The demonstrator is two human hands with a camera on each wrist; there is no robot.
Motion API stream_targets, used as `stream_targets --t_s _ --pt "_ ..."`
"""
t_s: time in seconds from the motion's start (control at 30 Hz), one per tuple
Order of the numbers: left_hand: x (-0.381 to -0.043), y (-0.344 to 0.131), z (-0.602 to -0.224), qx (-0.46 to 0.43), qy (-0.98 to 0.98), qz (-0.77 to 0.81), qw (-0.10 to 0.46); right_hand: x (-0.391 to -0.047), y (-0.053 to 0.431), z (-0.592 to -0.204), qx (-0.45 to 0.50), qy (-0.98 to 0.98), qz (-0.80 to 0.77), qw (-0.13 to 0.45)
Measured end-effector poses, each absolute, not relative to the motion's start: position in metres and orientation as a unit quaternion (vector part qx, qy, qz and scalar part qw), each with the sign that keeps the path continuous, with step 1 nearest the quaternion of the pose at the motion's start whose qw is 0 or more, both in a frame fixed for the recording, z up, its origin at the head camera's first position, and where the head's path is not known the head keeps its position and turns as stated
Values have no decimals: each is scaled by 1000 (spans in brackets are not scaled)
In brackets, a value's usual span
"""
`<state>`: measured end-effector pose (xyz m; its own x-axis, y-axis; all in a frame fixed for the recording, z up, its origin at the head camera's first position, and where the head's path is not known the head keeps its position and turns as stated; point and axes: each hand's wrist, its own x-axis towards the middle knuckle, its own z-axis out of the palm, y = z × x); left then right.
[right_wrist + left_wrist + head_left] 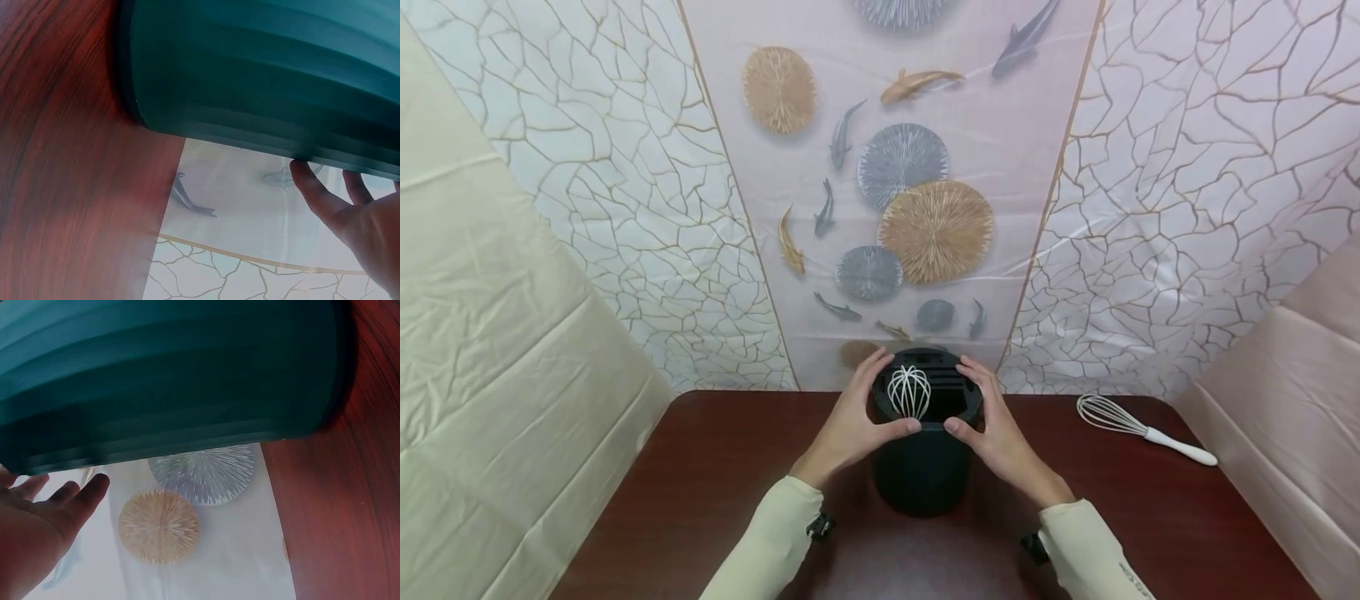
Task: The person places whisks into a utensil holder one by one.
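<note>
Container (922, 475): on table (737, 450), between left fingers (872, 365) and right fingers (981, 372). Whisk (909, 398): apparently in container, nearer left fingers. Second whisk (1150, 433): on table, right of right fingers.

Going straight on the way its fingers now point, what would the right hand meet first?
The right hand would first meet the dark green, round, ribbed container, whose rim it grips; beyond that, probably the pale backdrop printed with fish and discs, though depth is unclear.

Soft light, some shadow

I see soft, bright light on the wall (910, 217) and pale glare on the table (917, 558). The holder (921, 475) is dark inside. In the wrist views, left hand (40, 528) and right hand (369, 228) are shadowed, and the wall looks washed out.
</note>
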<state>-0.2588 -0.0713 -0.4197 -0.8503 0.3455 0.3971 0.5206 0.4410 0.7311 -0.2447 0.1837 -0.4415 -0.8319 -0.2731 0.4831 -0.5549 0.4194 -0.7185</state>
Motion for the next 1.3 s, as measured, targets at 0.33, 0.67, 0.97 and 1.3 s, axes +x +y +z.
stream_targets --t_s 0.33,0.67,0.97,1.3 --pt "-255 -66 -420 -244 -852 -453 97 -246 185 -439 263 -820 486 147" --pt "-252 -66 -420 -236 -837 -485 94 -246 186 -436 244 -828 494 107" --pt "-249 -58 -425 -239 -815 -520 92 -229 200 -421 162 -869 466 33" --pt "-250 -59 -426 -240 -811 -525 98 -229 208 -418 166 -868 466 36"
